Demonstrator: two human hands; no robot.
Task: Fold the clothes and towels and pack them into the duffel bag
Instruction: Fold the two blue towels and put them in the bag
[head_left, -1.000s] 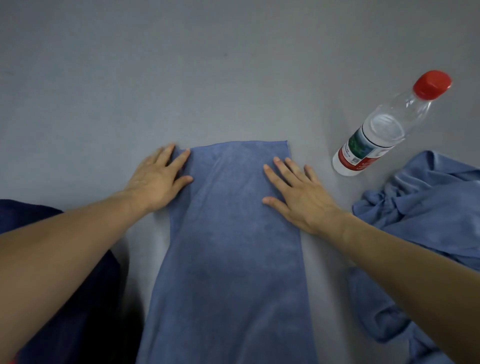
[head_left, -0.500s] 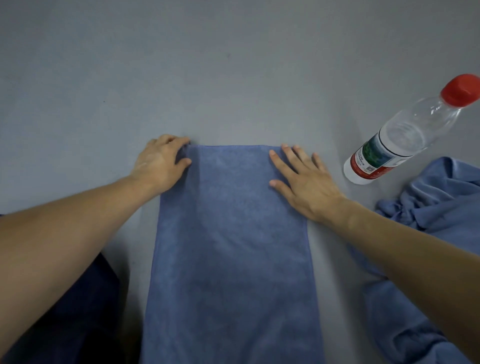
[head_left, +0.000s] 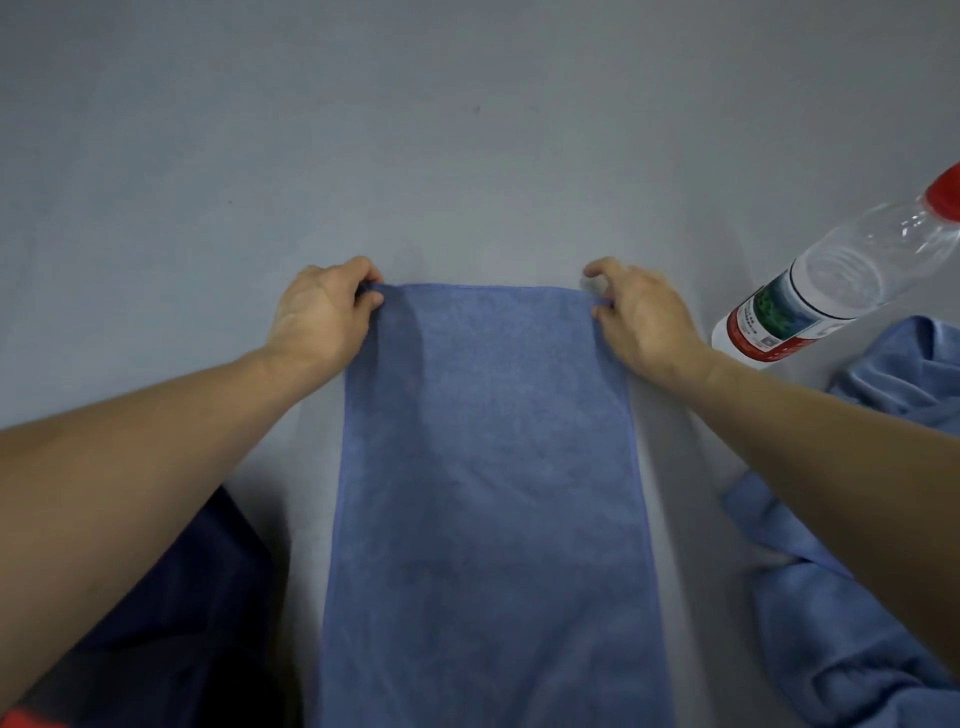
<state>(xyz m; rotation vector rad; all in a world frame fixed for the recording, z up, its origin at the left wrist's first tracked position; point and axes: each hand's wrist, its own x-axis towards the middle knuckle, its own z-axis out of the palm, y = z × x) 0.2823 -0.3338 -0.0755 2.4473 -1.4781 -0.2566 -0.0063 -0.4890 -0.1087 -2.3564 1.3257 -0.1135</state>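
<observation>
Towel: the blue towel (head_left: 483, 467) lies flat on the grey bench (head_left: 467, 130) as a long narrow strip, running from the near edge of the view out toward the middle.
Done so far: the strip shape suggests a lengthwise fold is already made.
Left to do: probably the cross folds of this towel. A crumpled light-blue cloth (head_left: 852, 623) to the right lies unfolded, and nothing is seen packed.
Bag: a dark blue cloth (head_left: 182, 623) at the near left may be the duffel bag. I cannot tell.
Left hand: the left hand (head_left: 322, 312) pinches the towel's far left corner, arm stretched forward.
Right hand: the right hand (head_left: 644, 317) pinches the far right corner with curled fingers, arm likewise stretched.
Nearby: a plastic bottle (head_left: 831, 291) with a red cap stands just right of the right hand.
</observation>
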